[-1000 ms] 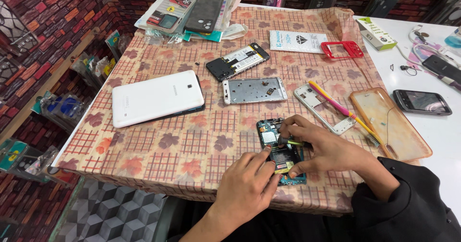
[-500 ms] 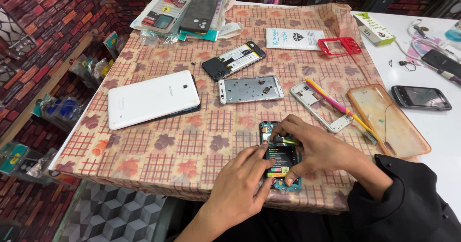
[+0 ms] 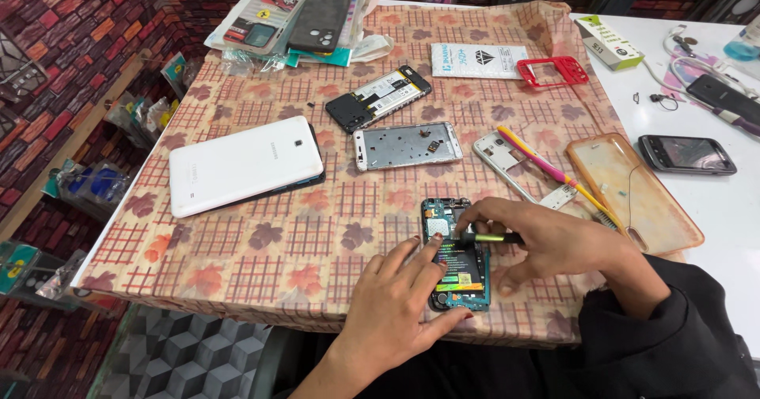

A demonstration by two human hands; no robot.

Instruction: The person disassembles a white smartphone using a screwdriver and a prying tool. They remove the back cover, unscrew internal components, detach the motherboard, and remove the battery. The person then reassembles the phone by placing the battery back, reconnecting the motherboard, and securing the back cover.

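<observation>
At 6 o'clock on the tablecloth [image 3: 261, 248], the opened phone [image 3: 457, 256] lies long axis 12-to-6. Left hand [image 3: 400, 300] steadies it, fingers spread; right hand [image 3: 546, 241], nearer its top, pinches a slim tool [image 3: 495, 238].

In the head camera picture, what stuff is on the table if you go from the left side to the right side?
White tablet → silver phone frame → opened phone under the hands → red phone frame → clear orange case → black phone.
</observation>
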